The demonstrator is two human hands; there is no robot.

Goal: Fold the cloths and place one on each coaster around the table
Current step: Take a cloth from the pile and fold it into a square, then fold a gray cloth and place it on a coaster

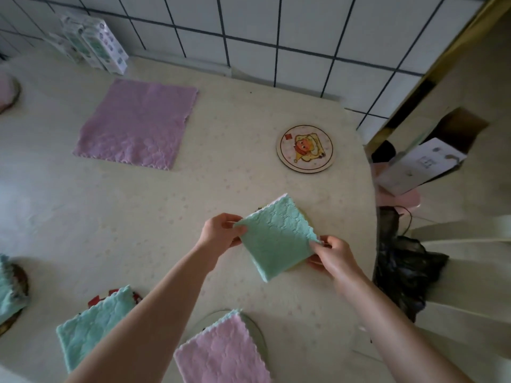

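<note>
While both hands work near the right edge of the pale table (138,205), the head camera looks down on a job that seems more than half done. The left hand (221,233) pinches the left corner of a folded green cloth (276,239), and the right hand (331,255) pinches its right corner. The cloth sits low over a coaster, of which only a thin yellowish rim (297,268) peeks out below; whether the cloth already rests on it cannot be told.

Nearer the wearer, a folded pink cloth (221,352) lies on a round mat at the bottom edge. To its left, a second folded green cloth (94,324) covers a coaster with a red pattern. At the far left edge, a third green cloth (8,294) lies on a dark coaster. At the upper left edge, something pink on a round base (7,89) is only partly visible, so it cannot be identified with certainty.

Two things appear left to do. A large pink cloth (138,123) lies flat and unfolded near the tiled wall (276,31). A round coaster with a cartoon picture (305,147) stands bare, well apart from any cloth.
</note>
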